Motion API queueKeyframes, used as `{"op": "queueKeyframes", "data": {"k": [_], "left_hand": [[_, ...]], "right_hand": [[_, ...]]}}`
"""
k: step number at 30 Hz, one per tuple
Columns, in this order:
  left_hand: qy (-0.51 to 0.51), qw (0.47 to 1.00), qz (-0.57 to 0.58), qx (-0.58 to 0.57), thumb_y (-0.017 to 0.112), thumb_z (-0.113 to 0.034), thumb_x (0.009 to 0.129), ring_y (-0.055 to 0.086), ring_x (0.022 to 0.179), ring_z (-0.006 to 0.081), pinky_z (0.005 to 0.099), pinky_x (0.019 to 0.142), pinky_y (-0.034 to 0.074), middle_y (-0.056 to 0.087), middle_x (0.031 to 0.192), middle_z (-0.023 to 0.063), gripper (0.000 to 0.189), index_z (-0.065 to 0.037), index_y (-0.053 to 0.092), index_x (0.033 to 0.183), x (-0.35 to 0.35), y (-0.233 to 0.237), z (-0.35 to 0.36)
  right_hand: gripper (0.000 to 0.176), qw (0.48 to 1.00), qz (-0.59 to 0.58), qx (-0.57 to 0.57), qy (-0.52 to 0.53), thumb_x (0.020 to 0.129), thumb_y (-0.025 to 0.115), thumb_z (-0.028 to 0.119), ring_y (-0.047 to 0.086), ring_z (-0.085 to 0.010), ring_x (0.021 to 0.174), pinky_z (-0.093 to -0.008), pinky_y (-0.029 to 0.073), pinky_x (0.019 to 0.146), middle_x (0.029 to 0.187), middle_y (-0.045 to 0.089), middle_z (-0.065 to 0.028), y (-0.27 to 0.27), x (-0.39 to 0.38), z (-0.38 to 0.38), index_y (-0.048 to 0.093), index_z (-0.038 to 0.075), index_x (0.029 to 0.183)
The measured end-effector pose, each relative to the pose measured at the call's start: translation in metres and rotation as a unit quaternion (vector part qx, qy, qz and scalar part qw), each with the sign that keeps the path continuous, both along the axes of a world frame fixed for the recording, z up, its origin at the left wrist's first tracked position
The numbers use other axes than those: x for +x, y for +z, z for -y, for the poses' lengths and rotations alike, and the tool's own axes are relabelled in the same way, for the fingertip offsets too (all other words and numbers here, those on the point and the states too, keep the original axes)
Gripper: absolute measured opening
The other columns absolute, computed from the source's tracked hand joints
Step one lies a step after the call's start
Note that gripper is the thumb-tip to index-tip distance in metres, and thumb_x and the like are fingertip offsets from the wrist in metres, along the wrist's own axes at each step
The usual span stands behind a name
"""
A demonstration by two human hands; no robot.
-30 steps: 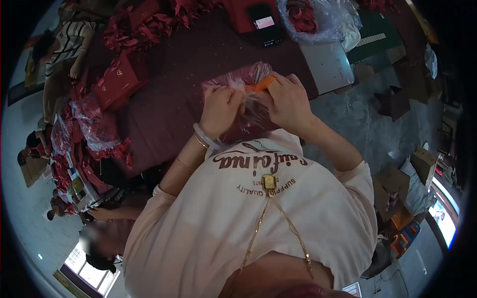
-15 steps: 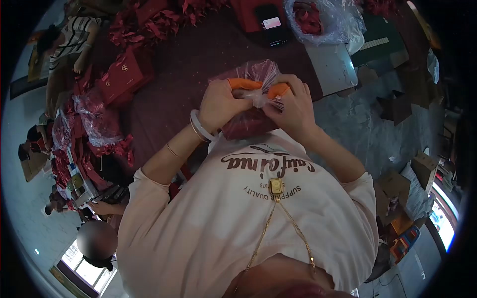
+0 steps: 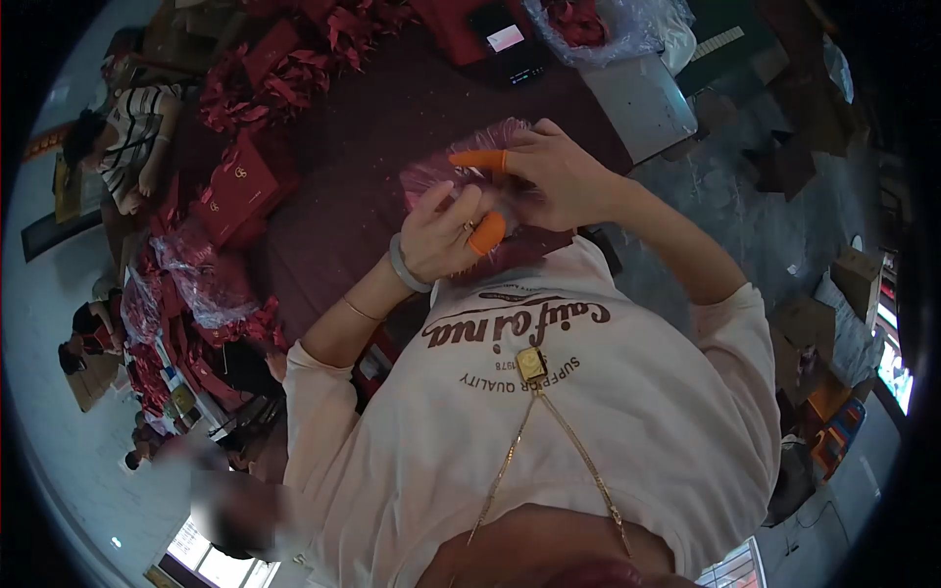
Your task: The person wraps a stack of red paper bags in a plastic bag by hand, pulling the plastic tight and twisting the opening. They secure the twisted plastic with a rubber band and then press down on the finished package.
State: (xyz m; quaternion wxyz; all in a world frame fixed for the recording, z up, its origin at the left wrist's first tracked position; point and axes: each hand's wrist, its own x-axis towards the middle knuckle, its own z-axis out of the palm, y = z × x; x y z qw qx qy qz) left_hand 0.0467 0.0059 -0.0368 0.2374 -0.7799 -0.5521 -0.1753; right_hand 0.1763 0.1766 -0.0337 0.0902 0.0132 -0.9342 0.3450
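A clear plastic bag [image 3: 420, 179] with red contents lies in front of my chest, its gathered top between my two hands. My left hand [image 3: 446, 240] wraps its fingers on the near left side of the bag, its orange-covered thumb pointing right. My right hand [image 3: 569, 176] reaches over from the right, one orange-covered finger stretched across the bag and the others curled on the plastic. The gathered part is partly hidden by the fingers and blurred.
The dark red table covering [image 3: 343, 167] bears a red box [image 3: 235, 186], red ribbon heaps [image 3: 368, 24], a phone [image 3: 507, 41] and a plastic bag of red pieces [image 3: 613, 34]. Cardboard boxes [image 3: 804, 328] stand at right. Other people [image 3: 137, 137] are at left.
Earlier both hands pinched the bag's twisted neck apart from each other. Now my right hand has crossed over leftward and my left hand has come lower, fingers curled. The view has shifted slightly.
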Motion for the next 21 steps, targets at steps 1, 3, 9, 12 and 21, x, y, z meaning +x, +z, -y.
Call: {"op": "queueKeyframes", "data": {"k": [1,3,9,12,21], "left_hand": [[0.011,0.999,-0.022,0.021,0.056,-0.014,0.076,0.051,0.102,0.0137,0.0388,0.095,0.037,0.061,0.100,0.0017,0.010,-0.012,0.058,0.086,0.000,-0.001,0.000],[-0.007,1.000,0.020,-0.012,0.056,-0.014,0.077,0.053,0.099,0.0153,0.0379,0.091,0.040,0.061,0.098,0.0029,0.011,-0.011,0.058,0.087,-0.003,0.000,-0.002],[0.022,0.952,0.274,-0.135,0.058,-0.014,0.075,0.058,0.077,0.0222,0.0336,0.067,0.050,0.058,0.098,0.0084,0.014,-0.006,0.057,0.086,-0.003,-0.015,-0.001],[-0.011,0.964,0.232,-0.132,0.059,-0.012,0.073,0.056,0.070,0.0230,0.0329,0.060,0.050,0.057,0.101,0.0096,0.014,-0.005,0.057,0.085,-0.004,-0.013,-0.006],[-0.026,0.978,0.200,-0.051,0.062,-0.009,0.069,0.057,0.071,0.0229,0.0323,0.056,0.050,0.057,0.106,0.0091,0.013,-0.006,0.054,0.078,0.002,-0.021,-0.005]], "right_hand": [[0.048,1.000,-0.009,-0.009,0.026,0.072,0.063,0.016,0.053,-0.0178,0.083,-0.0335,0.033,0.084,0.082,0.060,-0.0010,-0.001,0.000,-0.002,0.055,0.015,0.120],[0.041,0.999,-0.019,-0.021,0.042,0.077,0.061,0.013,0.052,-0.0162,0.077,-0.0324,0.033,0.082,0.081,0.059,0.0005,-0.003,-0.004,-0.007,0.056,0.015,0.117],[0.026,0.982,0.118,-0.119,0.085,0.086,0.055,0.011,0.057,-0.0155,0.077,-0.0314,0.037,0.083,0.082,0.063,-0.0057,0.008,-0.022,-0.024,0.061,0.010,0.111],[0.022,0.953,0.164,-0.233,0.106,0.082,0.061,0.013,0.062,-0.0218,0.073,-0.0307,0.047,0.065,0.085,0.067,-0.0113,0.002,-0.029,-0.031,0.065,0.003,0.101],[0.026,0.936,0.244,-0.200,0.154,0.068,0.067,0.013,0.063,-0.0212,0.065,-0.0304,0.049,0.060,0.074,0.067,-0.0089,0.015,-0.052,-0.036,0.069,0.005,0.092]]}}
